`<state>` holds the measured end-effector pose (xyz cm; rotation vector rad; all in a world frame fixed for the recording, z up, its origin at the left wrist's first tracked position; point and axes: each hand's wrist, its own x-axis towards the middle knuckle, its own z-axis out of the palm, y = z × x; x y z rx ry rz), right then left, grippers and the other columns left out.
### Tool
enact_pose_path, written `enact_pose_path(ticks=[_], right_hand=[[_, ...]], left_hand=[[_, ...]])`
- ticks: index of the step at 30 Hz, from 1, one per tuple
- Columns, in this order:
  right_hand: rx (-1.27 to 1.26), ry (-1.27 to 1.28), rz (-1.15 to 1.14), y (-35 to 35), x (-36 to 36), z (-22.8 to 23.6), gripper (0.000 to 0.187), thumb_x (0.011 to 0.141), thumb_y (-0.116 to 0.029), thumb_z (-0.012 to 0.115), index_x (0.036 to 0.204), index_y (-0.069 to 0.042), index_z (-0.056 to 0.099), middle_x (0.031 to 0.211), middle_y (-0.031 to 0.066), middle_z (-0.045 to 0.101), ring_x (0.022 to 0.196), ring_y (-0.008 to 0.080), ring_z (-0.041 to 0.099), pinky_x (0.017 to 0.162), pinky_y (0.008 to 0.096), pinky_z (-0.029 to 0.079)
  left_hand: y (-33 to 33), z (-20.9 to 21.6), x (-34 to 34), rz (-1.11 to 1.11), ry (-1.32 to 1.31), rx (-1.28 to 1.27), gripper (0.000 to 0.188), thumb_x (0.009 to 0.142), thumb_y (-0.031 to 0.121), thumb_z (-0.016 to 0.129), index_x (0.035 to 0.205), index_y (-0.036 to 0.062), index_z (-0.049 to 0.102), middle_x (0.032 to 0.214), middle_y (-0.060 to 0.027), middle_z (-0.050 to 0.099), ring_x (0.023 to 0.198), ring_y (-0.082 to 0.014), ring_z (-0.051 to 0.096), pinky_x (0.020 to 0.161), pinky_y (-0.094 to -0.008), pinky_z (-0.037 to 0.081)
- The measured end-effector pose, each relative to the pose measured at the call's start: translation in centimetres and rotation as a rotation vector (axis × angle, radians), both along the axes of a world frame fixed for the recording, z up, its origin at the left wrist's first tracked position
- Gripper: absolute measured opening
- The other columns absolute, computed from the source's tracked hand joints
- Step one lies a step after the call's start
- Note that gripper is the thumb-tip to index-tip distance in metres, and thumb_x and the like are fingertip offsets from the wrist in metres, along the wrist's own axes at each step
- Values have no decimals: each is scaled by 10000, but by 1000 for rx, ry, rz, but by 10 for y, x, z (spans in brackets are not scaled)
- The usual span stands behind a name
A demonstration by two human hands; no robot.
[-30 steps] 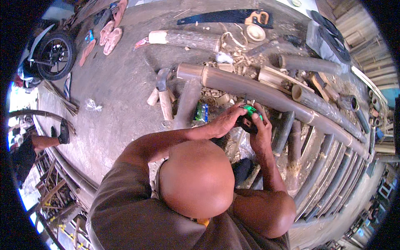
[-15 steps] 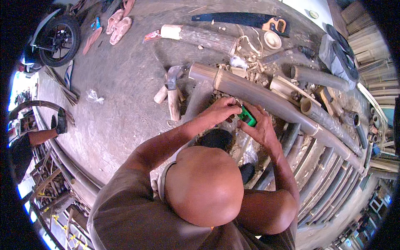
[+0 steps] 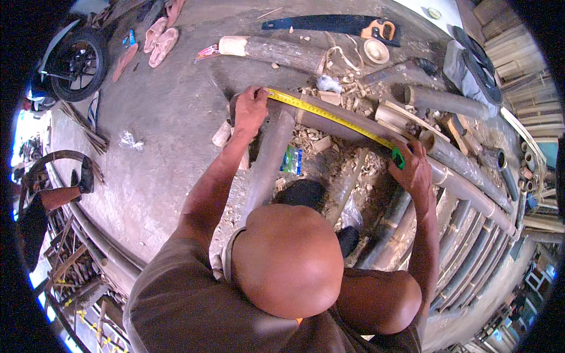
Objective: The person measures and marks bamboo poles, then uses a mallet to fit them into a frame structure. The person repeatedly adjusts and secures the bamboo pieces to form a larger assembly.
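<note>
A long bamboo pole (image 3: 465, 191) slants across in front of me, from the middle of the view down to the right. The yellow tape (image 3: 329, 115) of a tape measure lies stretched along its upper part. My left hand (image 3: 251, 110) is closed on the tape's free end, at the pole's far left end. Gripped in my right hand (image 3: 416, 172), the green tape measure case (image 3: 398, 157) rests against the pole farther right. Both arms are spread wide.
Beyond the pole lie a handsaw (image 3: 329, 25), a thick bamboo piece (image 3: 276, 50), a round wooden disc (image 3: 375, 52) and several bamboo tubes (image 3: 444, 101). Wood chips (image 3: 318, 141) litter the floor. Bamboo rungs (image 3: 465, 247) lie to the right. A motorcycle wheel (image 3: 78, 65) stands far left.
My hands, close together at the green tape measure before, have moved apart. The left went left to the pole's end, the right went right, and the yellow tape is now drawn out between them.
</note>
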<state>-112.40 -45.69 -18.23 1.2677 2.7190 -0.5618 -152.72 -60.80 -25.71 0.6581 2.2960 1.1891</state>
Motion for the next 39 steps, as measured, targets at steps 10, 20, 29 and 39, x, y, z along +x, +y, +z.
enact_pose_path(ticks=[10, 20, 29, 39], right_hand=[[207, 77, 122, 0, -18, -10, 604, 723, -234, 786, 1302, -164, 627, 1220, 210, 564, 1124, 433, 575, 959, 515, 510], [270, 69, 92, 9, -10, -14, 573, 750, -241, 780, 1298, -186, 624, 1162, 199, 547, 1065, 423, 582, 884, 524, 532], [325, 13, 32, -5, -19, -9, 593, 744, -261, 794, 1306, -207, 610, 1200, 180, 528, 1072, 391, 561, 852, 495, 545], [309, -29, 39, -6, -16, -19, 631, 770, -329, 799, 1344, -230, 557, 1289, 197, 518, 1171, 402, 538, 935, 487, 530]], left_hand=[[-10, -30, -23, -59, 400, -128, 296, 967, 280, 610, 1017, 9, 716, 928, -283, 696, 893, -458, 685, 801, -504, 528], [-2, -19, -16, -113, 361, -60, 356, 962, 332, 642, 951, -19, 697, 867, -266, 679, 844, -462, 664, 752, -480, 515], [-6, -12, -5, -165, 575, -172, 368, 928, 364, 677, 1133, 58, 684, 1105, -228, 674, 991, -401, 651, 844, -478, 511], [44, 8, 93, -689, 735, 17, 514, 879, 356, 707, 1352, 175, 618, 1387, -100, 593, 1301, -329, 528, 1195, -603, 218]])
